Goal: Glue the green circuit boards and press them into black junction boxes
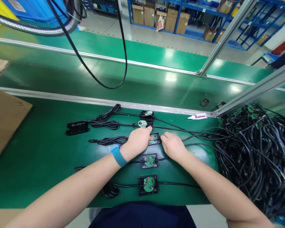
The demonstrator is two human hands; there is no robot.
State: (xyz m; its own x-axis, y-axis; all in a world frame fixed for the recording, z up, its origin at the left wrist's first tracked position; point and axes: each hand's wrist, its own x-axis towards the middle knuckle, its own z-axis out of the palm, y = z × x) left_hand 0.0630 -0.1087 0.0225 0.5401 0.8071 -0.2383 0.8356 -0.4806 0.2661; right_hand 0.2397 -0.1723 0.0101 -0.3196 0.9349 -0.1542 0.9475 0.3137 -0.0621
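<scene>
In the middle of the bench lies an open black plastic case point(158, 141) with a green circuit board point(154, 137) in it. My left hand point(139, 139), a teal band at its wrist, grips the left end of this case, its thumb over the board. At the case's right end my right hand point(173, 145) is closed, fingertips pinched on the black cable point(186, 139) where it enters. Nearer me are two more open cases, one with a round board point(149, 161) and one with another board point(149, 184). Beyond my left hand, two boards point(142, 123) rest on further cases.
A tangled heap of black cables point(256, 158) covers the right side. A white tube point(197, 117) lies near the bench's back rail. Coiled cables point(109, 124) and an empty black case point(77, 128) are at left. A cardboard box point(7, 117) stands far left; a black cable loop point(124, 60) hangs above.
</scene>
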